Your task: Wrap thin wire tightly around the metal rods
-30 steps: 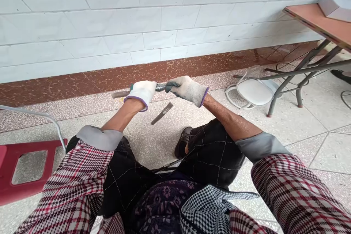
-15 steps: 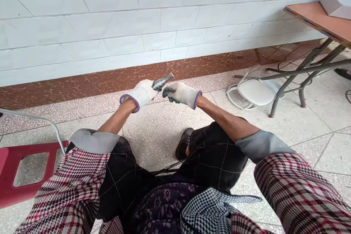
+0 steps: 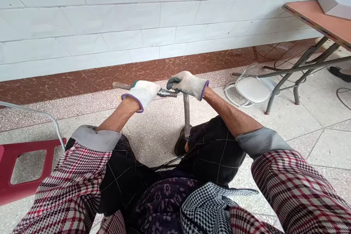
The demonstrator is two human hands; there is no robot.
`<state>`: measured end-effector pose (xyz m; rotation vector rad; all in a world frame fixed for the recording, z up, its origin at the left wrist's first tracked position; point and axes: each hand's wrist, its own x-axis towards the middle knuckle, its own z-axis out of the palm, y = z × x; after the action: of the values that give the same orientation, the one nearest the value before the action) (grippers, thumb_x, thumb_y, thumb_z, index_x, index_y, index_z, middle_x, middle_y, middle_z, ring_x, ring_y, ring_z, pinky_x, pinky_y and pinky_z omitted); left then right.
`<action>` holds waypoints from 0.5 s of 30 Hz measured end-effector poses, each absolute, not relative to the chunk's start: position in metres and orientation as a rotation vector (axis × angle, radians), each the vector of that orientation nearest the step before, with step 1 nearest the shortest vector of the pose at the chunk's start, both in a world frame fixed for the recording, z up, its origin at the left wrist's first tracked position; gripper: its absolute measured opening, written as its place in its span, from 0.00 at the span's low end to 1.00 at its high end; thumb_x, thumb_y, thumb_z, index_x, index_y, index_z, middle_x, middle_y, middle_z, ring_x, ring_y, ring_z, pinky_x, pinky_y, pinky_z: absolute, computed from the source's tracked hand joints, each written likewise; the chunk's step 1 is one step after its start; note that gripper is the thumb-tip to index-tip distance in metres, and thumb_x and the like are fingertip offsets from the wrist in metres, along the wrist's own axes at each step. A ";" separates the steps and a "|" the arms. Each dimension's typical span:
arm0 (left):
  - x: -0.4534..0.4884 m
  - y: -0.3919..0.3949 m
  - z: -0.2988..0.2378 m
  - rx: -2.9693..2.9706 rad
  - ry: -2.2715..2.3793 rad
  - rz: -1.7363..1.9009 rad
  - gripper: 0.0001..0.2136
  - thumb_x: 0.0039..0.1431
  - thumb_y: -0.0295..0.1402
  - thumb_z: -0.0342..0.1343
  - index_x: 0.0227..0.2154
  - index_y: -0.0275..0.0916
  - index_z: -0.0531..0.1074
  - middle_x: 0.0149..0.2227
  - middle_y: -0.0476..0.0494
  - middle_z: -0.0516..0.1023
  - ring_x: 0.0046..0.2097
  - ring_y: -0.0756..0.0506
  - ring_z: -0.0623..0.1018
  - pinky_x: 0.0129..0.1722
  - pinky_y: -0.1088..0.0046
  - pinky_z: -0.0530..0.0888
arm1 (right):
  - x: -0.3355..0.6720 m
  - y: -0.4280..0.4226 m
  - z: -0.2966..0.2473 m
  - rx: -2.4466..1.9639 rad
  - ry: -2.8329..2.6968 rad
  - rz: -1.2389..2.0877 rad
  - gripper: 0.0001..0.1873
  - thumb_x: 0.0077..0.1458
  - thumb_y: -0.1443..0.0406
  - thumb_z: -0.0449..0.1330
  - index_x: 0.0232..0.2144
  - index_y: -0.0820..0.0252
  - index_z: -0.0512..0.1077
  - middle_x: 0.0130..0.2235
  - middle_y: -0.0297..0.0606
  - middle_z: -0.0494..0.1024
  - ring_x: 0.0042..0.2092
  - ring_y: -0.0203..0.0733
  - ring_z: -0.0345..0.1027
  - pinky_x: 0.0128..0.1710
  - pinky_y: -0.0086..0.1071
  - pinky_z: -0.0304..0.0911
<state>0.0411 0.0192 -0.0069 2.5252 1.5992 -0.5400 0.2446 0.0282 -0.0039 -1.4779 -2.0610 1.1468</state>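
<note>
My left hand [image 3: 144,93], in a white glove with dark palm and purple cuff, is closed around a greyish-brown rod [image 3: 120,86]. The rod lies nearly level and sticks out on both sides of the fist. Silvery wire [image 3: 164,93] is wound round it just right of the hand. My right hand [image 3: 189,83], gloved alike, is close by with its fingers curled above the rod's right end. Below its palm a second grey rod [image 3: 187,111] hangs down towards my shoe [image 3: 181,142]. The grip on its top is hidden under the glove.
A red plastic stool [image 3: 30,190] stands at the left, with a grey cable [image 3: 41,112] above it. On the right are a white round-seated folding chair [image 3: 253,89] and an orange-topped table [image 3: 307,11] bearing a white box [image 3: 336,3]. A tiled wall [image 3: 115,18] runs in front.
The wire-wound rod has turned from slanting up to nearly level, its left end now showing. My right hand has risen slightly and moved right; a second rod now shows beneath it.
</note>
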 end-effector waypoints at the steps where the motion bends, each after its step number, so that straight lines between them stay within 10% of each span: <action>1: 0.041 0.018 -0.005 2.520 1.589 -0.523 0.18 0.70 0.27 0.49 0.52 0.41 0.82 0.39 0.32 0.85 0.45 0.33 0.85 0.46 0.58 0.76 | 0.245 0.028 -0.004 -1.471 -2.039 1.157 0.06 0.53 0.71 0.64 0.33 0.62 0.82 0.35 0.41 0.82 0.34 0.40 0.71 0.30 0.33 0.66; 15: 0.029 0.030 0.009 1.908 1.823 0.274 0.17 0.71 0.35 0.51 0.57 0.42 0.78 0.37 0.43 0.82 0.35 0.46 0.77 0.35 0.69 0.72 | 0.215 0.007 -0.002 -1.282 -1.895 1.414 0.10 0.61 0.78 0.58 0.33 0.65 0.77 0.24 0.32 0.75 0.22 0.30 0.65 0.23 0.28 0.63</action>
<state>0.0292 0.0297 0.0092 1.9081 1.8234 0.2737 0.2146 0.0071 -0.0024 -1.2819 -1.8947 1.4145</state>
